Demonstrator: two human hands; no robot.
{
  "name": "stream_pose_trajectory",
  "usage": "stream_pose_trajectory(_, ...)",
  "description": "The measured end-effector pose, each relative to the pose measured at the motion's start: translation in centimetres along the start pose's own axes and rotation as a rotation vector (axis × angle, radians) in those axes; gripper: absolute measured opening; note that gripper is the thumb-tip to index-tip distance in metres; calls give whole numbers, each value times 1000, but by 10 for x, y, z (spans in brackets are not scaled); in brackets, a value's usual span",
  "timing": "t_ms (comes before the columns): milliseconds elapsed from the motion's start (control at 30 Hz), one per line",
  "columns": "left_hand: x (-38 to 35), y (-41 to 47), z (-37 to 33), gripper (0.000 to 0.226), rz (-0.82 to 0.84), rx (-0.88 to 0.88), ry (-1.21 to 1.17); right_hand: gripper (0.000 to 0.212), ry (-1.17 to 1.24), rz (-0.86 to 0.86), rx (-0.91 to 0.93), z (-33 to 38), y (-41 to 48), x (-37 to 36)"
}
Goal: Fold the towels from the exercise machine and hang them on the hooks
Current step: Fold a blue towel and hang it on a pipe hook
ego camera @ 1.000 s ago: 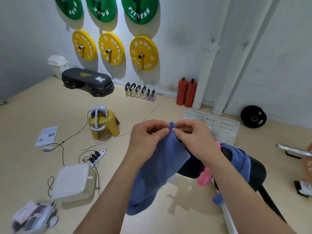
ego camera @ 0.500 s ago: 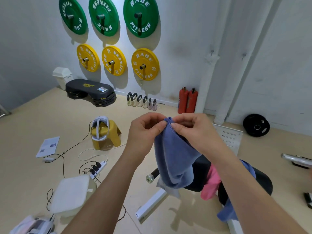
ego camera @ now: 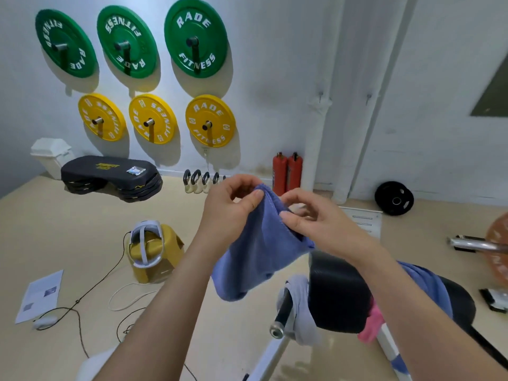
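A: Towel status?
B: Soft blue terry towel (ego camera: 258,254) hangs limp, top edge pinched by left hand (ego camera: 231,213) and right hand (ego camera: 319,226), beside black padded surface (ego camera: 339,292).
A: Room?
B: Beige floor (ego camera: 55,229), white wall (ego camera: 275,78).

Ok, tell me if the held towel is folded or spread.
Loosely folded: the blue towel hangs doubled, left hand and right hand pinching its top.

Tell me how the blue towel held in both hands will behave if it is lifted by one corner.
Probably floppy: the blue towel sags in soft folds below the left hand and right hand, which pinch its top edge. Likely light, since fingertip pinches alone carry it. Its fuzzy surface looks unlikely to slip.
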State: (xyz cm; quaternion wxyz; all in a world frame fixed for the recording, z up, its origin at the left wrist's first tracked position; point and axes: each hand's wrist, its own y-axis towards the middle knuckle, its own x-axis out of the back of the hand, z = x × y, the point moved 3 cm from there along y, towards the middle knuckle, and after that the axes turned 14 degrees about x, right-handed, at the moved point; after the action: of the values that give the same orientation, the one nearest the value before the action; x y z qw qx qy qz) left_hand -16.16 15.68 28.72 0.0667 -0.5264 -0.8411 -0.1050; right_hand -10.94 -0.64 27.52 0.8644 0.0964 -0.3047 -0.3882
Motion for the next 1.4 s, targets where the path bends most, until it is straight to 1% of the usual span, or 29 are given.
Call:
stream_pose_trajectory(67,11,13,1,16,39,-12,-54,34,-79,-90,46,-1,2,-4)
stream_pose_trajectory(100,16,19,0,17,58,-21,-71,39,-107,-127,79,-2,4,-6)
stream_pose_trajectory(133,20,26,0,18,75,-26,-89,39,-126,-135,105,-1,7,-7)
stream_pose_trajectory(167,23,32,-1,19,87,-29,-110,34,-151,-122,117,-1,12,-9)
stream_pose_trajectory(200,25,39,-1,19,97,-30,-131,29,-170,-96,112,-2,16,-10)
stream_pose_trajectory(233,27,45,-1,17,107,-30,-150,28,-188,-72,106,-3,22,-11)
stream_pose_trajectory(300,26,58,1,13,132,-19,-192,40,-232,-75,111,-6,29,-8)
stream_pose_trajectory(367,24,71,4,17,144,-5,-229,55,-263,-145,139,-9,33,-2)
stream_pose_trajectory(400,23,77,6,19,147,-2,-248,58,-286,-170,152,-11,34,2)
stream_pose_trajectory(433,21,83,9,19,153,-2,-263,57,-321,-177,164,-13,36,5)
stream_pose_trajectory(533,11,100,13,19,189,2,-277,42,-417,-123,146,-31,43,14)
stream_pose_trajectory(600,3,112,14,17,203,9,-293,32,-460,-62,117,-48,50,21)
stream_pose_trajectory(633,-1,119,13,17,202,14,-303,22,-482,-19,85,-55,54,25)
stream_pose_trajectory(667,-4,126,13,18,196,16,-309,20,-487,32,48,-63,58,30)
stream_pose_trajectory(733,-11,143,15,25,162,2,-265,29,-453,74,-42,-76,63,48)
stream_pose_trajectory(800,-21,160,23,28,122,-20,-150,26,-484,26,-117,-89,70,74)
stream_pose_trajectory(867,-37,174,36,28,114,-8,-75,36,-566,-22,-146,-97,76,96)
stream_pose_trajectory(900,-45,179,44,28,118,13,-68,38,-592,-39,-159,-101,80,103)
stream_pose_trajectory(933,-54,185,52,28,124,39,-73,37,-629,-31,-170,-104,82,108)
stream_pose_trajectory(1033,-76,202,67,28,175,91,-89,39,-807,90,-148,-112,88,114)
stream_pose_trajectory(1067,-82,208,70,28,197,97,-86,39,-822,90,-143,-116,88,116)
stream_pose_trajectory(1100,-88,214,71,27,214,101,-81,37,-803,69,-154,-120,88,119)
stream_pose_trajectory(1167,-97,226,72,26,232,100,-74,31,-685,-15,-223,-127,88,125)
stream_pose_trajectory(1300,-111,248,76,23,302,113,-102,6,-376,-240,-378,-144,89,126)
stream_pose_trajectory(1333,-116,255,80,22,318,127,-93,5,-312,-311,-408,-151,89,127)
stream_pose_trajectory(1400,-131,270,90,19,341,164,-28,12,-226,-445,-489,-170,88,129)
